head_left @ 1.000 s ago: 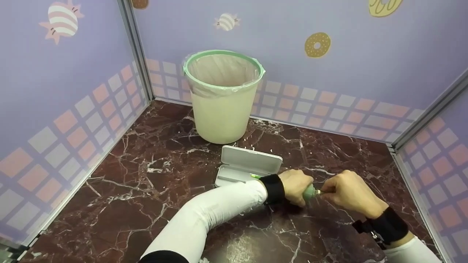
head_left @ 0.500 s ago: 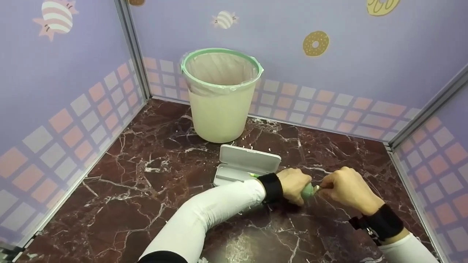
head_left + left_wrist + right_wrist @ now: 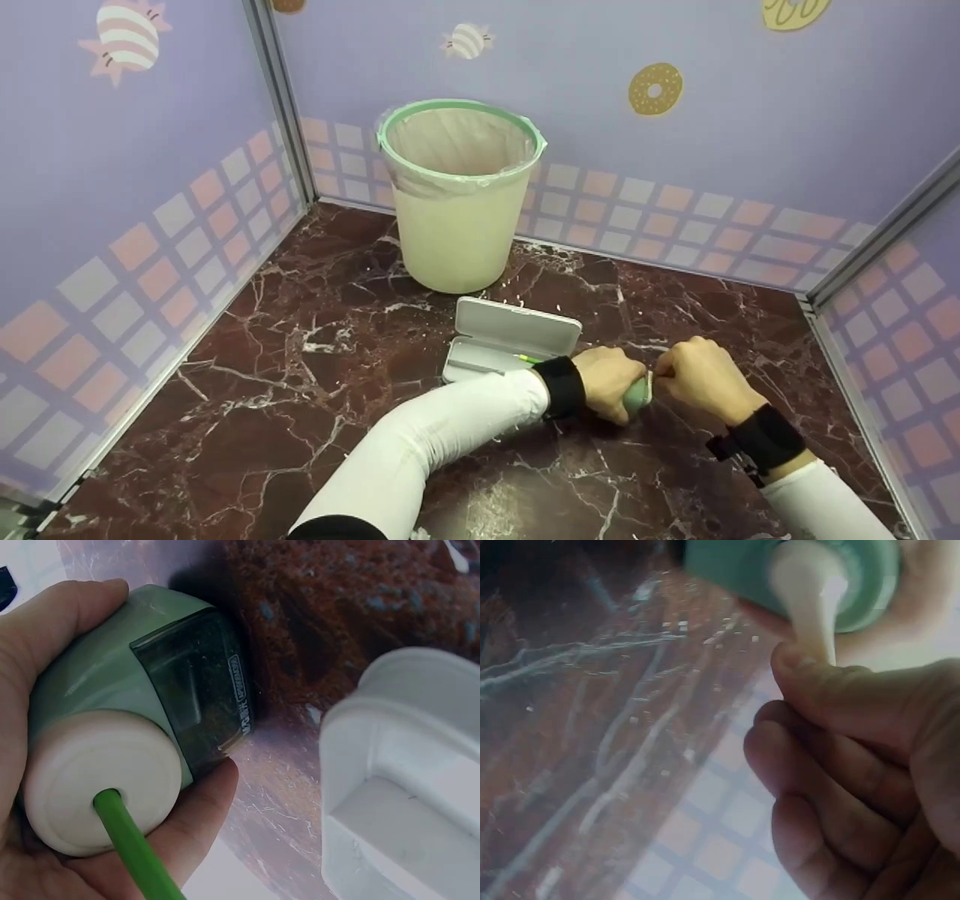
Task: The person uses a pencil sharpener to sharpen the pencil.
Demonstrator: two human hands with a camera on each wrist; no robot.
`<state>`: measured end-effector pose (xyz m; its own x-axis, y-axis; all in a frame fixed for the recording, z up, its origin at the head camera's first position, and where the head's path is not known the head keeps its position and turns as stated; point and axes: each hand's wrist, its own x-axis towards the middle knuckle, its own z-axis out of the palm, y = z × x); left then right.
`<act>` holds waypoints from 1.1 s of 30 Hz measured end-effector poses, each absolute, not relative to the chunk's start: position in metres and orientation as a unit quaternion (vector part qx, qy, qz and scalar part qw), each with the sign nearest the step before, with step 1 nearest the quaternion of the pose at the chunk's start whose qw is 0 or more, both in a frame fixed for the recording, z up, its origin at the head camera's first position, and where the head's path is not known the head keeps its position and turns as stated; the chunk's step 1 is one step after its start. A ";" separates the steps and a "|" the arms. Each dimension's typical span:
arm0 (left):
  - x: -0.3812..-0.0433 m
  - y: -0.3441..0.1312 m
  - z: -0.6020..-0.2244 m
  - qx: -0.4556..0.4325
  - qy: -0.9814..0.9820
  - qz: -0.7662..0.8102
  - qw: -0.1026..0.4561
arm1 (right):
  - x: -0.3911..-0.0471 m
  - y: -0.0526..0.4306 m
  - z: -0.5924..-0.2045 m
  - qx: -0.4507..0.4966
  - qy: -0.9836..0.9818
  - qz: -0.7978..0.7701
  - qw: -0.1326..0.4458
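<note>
My left hand (image 3: 606, 381) grips a green pencil sharpener (image 3: 90, 682) with a dark see-through shavings drawer, thumb on one side and fingers on the other. A green pencil (image 3: 135, 844) sticks out of the sharpener's round cream front. At the opposite end, my right hand (image 3: 706, 381) pinches the white crank handle (image 3: 814, 604), with the thumb against it and the other fingers curled. Left of the sharpener lies an open white pencil case (image 3: 517, 326). Only the pencil's bright green end shows in the head view, since the left wrist hides the rest.
Behind the pencil case stands a cream waste bin (image 3: 459, 232) with a green rim and a clear liner. Small white scraps (image 3: 517, 302) lie near its base on the dark red marbled table (image 3: 300, 420). Patterned panels (image 3: 600, 112) enclose the back and sides.
My right hand has moved slightly left and up, and the crank has swung round to stand more upright. My left hand keeps the sharpener in nearly the same place.
</note>
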<state>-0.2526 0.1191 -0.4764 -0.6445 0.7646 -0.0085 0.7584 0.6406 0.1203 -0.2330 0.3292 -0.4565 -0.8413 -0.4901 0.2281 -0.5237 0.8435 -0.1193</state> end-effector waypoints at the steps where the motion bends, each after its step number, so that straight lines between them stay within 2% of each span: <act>1: -0.253 0.119 -0.476 0.421 0.905 0.054 0.030 | -0.236 0.329 -0.461 0.266 -0.956 0.091 0.080; 6: -0.252 0.120 -0.476 0.418 0.906 0.052 0.031 | -0.239 0.330 -0.479 0.275 -0.954 0.117 0.026; 21: -0.247 0.124 -0.479 0.385 0.921 0.053 0.020 | -0.215 0.337 -0.503 0.332 -0.927 0.171 0.034; 28: -0.249 0.122 -0.479 0.378 0.924 0.052 0.011 | -0.201 0.330 -0.494 0.375 -0.912 0.167 0.014; 33: -0.247 0.124 -0.479 0.378 0.924 0.052 0.011 | -0.188 0.329 -0.490 0.388 -0.909 0.146 0.048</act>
